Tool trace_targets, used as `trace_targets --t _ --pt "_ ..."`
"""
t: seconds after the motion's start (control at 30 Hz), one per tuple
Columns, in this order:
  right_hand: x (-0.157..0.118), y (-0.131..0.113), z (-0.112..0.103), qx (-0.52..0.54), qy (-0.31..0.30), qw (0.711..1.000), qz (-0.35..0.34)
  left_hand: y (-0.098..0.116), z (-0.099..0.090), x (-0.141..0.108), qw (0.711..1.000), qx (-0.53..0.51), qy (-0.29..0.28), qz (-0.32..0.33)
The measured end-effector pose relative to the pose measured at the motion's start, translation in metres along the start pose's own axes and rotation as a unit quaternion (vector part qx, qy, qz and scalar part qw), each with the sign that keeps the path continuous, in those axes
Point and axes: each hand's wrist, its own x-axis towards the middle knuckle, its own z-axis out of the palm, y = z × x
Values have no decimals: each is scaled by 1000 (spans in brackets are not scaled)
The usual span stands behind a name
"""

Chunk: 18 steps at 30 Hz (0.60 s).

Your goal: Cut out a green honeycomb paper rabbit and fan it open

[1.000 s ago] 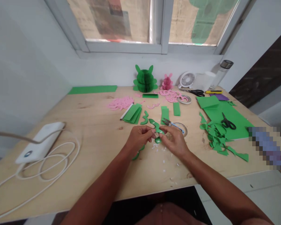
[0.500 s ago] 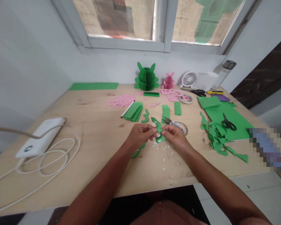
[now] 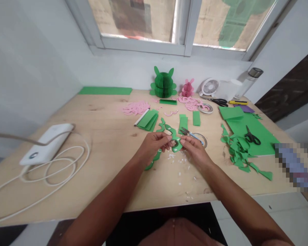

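Matt paper on bare wood
The green paper cutout (image 3: pixel 174 134) looks smooth and matt; the wooden table (image 3: pixel 92 116) looks pale and finely grained.

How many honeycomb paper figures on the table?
2: a green honeycomb paper figure and a smaller pink honeycomb paper figure, side by side at the back edge of the wooden table, below the window.

Soft daylight from the window (image 3: pixel 141 22), faint shadows, wide-angle bowing at the edges

From here I can read no words, labels or numbers; the printed paper (image 3: pixel 133 20) covering the window (image 3: pixel 143 46) far beyond my right hand (image 3: pixel 195 150) is too blurred.
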Motion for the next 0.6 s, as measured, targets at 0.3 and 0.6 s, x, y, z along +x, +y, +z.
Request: trace_targets --t 0.3,0.6 --pt "0 -4 3 48 -2 999 23 -2 1 0 1000 -5 -12 2" --pt "3 3 0 18 21 1000 8 -1 1 0 999 -37 -19 -18"
